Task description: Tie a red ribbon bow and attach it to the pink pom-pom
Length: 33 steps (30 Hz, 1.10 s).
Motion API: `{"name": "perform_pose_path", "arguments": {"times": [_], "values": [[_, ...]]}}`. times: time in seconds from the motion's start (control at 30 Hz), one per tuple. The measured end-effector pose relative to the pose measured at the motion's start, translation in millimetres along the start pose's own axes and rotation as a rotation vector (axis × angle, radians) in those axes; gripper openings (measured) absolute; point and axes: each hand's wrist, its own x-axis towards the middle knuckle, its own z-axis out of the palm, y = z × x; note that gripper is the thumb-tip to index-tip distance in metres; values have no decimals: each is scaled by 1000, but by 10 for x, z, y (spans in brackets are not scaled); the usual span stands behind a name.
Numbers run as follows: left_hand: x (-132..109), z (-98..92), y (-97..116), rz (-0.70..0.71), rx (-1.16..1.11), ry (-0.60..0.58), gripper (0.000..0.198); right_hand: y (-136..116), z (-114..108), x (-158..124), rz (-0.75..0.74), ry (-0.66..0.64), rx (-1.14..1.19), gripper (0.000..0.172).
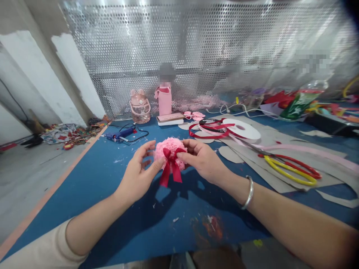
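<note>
Held up above the blue table is a fluffy pink ball-like piece with a dark red ribbon bow on its near side. Two ribbon tails hang down from the bow. My left hand grips the pink piece from the left, its thumb at the edge of the bow. On the other side my right hand holds it too, with thumb and forefinger at the right loop of the bow. A silver bangle is on my right wrist. The back of the pink piece is hidden from me.
A blue glue gun with a black cord lies at the left. Behind stand a pink bottle, a clear jug and a phone. To the right are ribbon spools, scissors, cardboard and a green bottle.
</note>
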Motion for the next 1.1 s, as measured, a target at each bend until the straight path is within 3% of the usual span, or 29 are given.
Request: {"name": "perform_pose_path", "arguments": {"times": [0.1, 0.2, 0.27, 0.4, 0.53, 0.6, 0.67, 0.77, 0.9, 1.1], "values": [[6, -51, 1, 259, 281, 25, 40, 5, 33, -15, -28, -12, -61, 27], [14, -58, 18, 309, 380, 71, 14, 15, 64, -28, -41, -40, -57, 27], [18, -37, 21, 238, 295, 111, 11, 20, 74, -34, -56, -49, -40, 27], [13, 23, 19, -97, -52, 71, 20, 17, 82, -41, -56, -49, -50, 27], [0, 72, 20, -273, -389, 92, 50, 14, 89, -40, -13, -49, -58, 25], [0, 90, 18, -315, -473, 21, 68, 21, 80, -39, 11, -59, -49, 27], [8, 103, 15, -334, -510, -19, 73, 30, 63, -41, 54, -90, -19, 34], [30, 108, 11, -346, -585, 40, 62, 41, 51, -47, 160, -151, 38, 52], [48, 105, 3, -376, -625, 103, 53, 39, 112, -57, 295, -144, -82, 69], [44, 111, -10, -388, -640, 95, 53, 3, 120, -52, 228, -127, -113, 71]]}}
